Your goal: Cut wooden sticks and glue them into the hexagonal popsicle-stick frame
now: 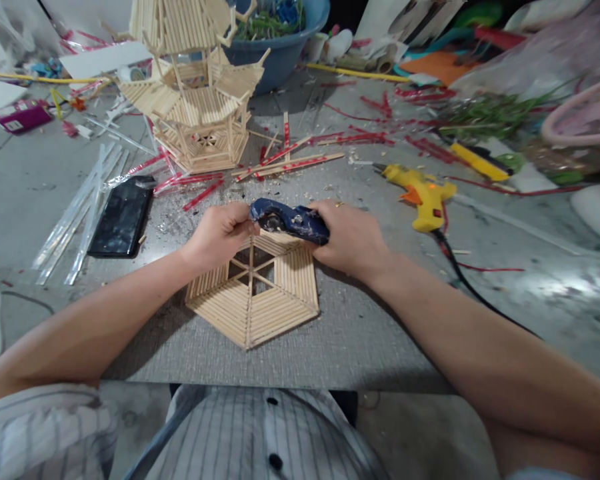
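Observation:
My right hand (353, 237) is wrapped around a dark blue hand tool (300, 221) with a curved hollow and pale smears; its exact kind is unclear. At the tool's left end, my left hand (217, 233) is closed in a pinch, and what lies between its fingertips is hidden. Below both hands, a hexagonal panel of thin wooden sticks (280, 303) lies on the table, with a spoked opening in its middle. The hands and tool cover part of its far edge.
A tiered stick pavilion model (200, 110) stands behind, beside loose sticks (290, 167). A black phone (121, 217) and clear glue sticks (80, 213) lie left. The yellow glue gun (420, 193) with its cord lies right. A blue basin (285, 53) stands at the back.

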The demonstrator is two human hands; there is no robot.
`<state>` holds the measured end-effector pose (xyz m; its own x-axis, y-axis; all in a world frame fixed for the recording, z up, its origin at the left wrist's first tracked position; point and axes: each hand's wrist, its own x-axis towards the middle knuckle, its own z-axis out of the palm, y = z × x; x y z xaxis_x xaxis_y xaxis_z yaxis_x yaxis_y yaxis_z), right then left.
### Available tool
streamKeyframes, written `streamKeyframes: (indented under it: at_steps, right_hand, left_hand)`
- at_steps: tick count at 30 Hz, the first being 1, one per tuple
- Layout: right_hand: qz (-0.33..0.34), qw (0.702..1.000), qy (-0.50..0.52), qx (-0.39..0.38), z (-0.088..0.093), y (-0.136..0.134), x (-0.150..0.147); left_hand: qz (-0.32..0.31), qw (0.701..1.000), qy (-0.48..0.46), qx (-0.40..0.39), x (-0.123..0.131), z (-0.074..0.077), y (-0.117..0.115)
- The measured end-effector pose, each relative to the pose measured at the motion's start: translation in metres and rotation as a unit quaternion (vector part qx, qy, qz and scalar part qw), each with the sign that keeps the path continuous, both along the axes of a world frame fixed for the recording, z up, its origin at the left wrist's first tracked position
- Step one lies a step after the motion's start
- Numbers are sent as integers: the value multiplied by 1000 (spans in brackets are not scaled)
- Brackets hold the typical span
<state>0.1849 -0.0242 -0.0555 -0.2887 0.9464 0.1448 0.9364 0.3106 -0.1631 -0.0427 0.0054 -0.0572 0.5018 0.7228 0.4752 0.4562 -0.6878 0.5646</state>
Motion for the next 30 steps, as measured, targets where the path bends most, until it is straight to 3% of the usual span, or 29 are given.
streamKeyframes:
  at_steps: [9,17,26,30]
  right_hand:
    - [-47,998,-24,-17,1,-2,-3]
    - [-19,995,77,61,-5,6,10]
    - [26,997,51,42,-5,2,4]
    - [31,998,47,34,-4,1,2]
  left_hand:
    - [12,999,-13,-34,2,2,0]
    - [-10,992,-41,-120,7,15,-4]
    - [7,998,-40,-53,3,-1,3]
    - [12,998,-45,-39,4,-1,2]
